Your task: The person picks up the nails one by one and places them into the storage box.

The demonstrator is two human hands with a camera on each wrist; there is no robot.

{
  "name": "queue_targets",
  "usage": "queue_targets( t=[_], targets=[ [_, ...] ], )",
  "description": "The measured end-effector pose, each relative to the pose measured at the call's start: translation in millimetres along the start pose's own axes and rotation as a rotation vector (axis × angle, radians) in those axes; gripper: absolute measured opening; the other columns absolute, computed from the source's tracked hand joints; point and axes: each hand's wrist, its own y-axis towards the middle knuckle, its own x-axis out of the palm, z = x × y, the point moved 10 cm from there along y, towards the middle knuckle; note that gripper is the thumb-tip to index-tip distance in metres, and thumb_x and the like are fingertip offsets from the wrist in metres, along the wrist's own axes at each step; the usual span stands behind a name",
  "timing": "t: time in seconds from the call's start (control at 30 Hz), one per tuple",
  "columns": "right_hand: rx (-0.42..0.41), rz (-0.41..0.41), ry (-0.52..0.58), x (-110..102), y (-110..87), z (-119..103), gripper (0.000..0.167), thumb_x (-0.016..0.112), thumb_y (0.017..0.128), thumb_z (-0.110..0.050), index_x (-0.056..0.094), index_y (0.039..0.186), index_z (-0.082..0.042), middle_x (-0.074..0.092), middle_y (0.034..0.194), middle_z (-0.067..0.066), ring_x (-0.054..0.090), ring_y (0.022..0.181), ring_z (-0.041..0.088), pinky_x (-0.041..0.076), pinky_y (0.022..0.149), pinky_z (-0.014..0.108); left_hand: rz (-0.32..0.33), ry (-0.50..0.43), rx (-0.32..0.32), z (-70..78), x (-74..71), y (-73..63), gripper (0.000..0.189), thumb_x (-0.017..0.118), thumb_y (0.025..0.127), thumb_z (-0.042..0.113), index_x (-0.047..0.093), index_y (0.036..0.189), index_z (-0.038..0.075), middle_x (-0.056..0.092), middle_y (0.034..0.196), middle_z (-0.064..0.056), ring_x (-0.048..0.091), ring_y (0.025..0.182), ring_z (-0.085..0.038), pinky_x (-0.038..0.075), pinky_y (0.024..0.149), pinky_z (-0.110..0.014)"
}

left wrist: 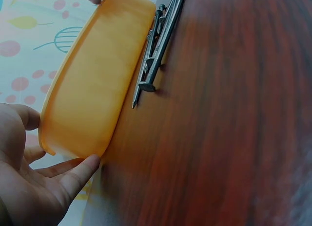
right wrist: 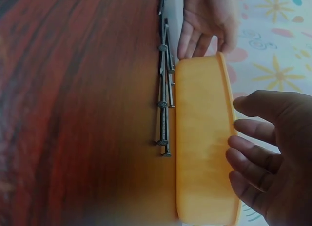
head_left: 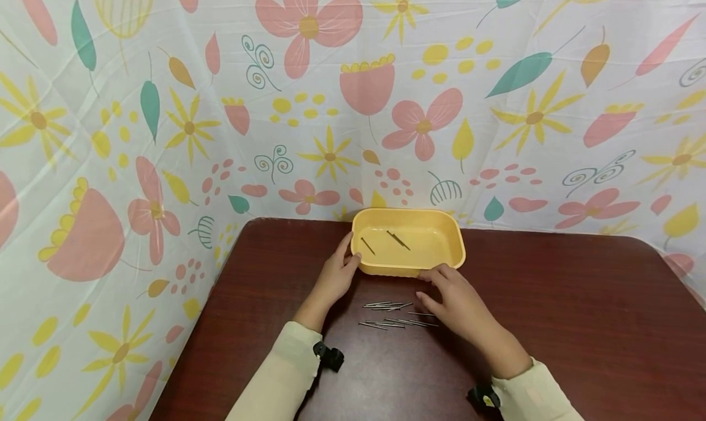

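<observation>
A yellow plastic tray (head_left: 408,268) stands at the back of the table, with a few nails (head_left: 398,240) lying on its floor. My left hand (head_left: 336,274) grips the tray's left end, thumb at the front corner and fingers along the side; in the left wrist view its spread fingertips (left wrist: 92,162) touch the tray wall. Over by the front right of the tray is my right hand (head_left: 460,301), fingertips right at the rim and fingers loosely extended. Several metal nails (head_left: 386,306) lie on the table in front of the tray, in loose rows between the forearms.
The dark reddish-brown wooden table (head_left: 579,311) extends to both sides. Behind it and on the left hangs a white cloth (head_left: 474,16) printed with flowers and leaves, close beyond the tray. Black straps with small devices (head_left: 331,356) sit at both wrists.
</observation>
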Motion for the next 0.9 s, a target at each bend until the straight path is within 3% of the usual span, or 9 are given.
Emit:
queue_targets(
  t=[0.4,0.63,0.9],
  targets=[
    [-0.067,-0.096,-0.008,16,-6.7,-7,0.026,0.083,0.083,-0.020,0.070,0.105,-0.012,0.064,0.100,-0.001,0.063,0.094,0.016,0.054,0.084,0.039,0.001,0.014,-0.012,-1.6,-0.4,0.1,0.060,0.048,0.107,0.038,0.023,0.161,0.036,0.046,0.156,-0.013,0.060,0.130,-0.024,0.050,0.105,-0.048],
    [-0.041,-0.176,-0.008,23,-10.9,-4,0.026,0.084,0.082,-0.021,0.070,0.102,-0.014,0.061,0.097,-0.004,0.060,0.091,0.013,0.053,0.081,0.037,0.000,0.012,-0.017,-2.7,0.2,0.8,0.061,0.047,0.107,0.039,0.022,0.162,0.035,0.046,0.156,-0.012,0.060,0.130,-0.024,0.049,0.105,-0.048],
    [-0.027,-0.215,-0.002,24,-12.7,-1,0.022,0.085,0.080,-0.017,0.071,0.097,-0.015,0.058,0.090,-0.005,0.054,0.083,0.009,0.050,0.075,0.033,0.001,0.014,-0.017,-3.2,0.4,0.6,0.061,0.048,0.107,0.039,0.022,0.162,0.034,0.044,0.158,-0.013,0.060,0.131,-0.025,0.049,0.106,-0.049]
  ],
)
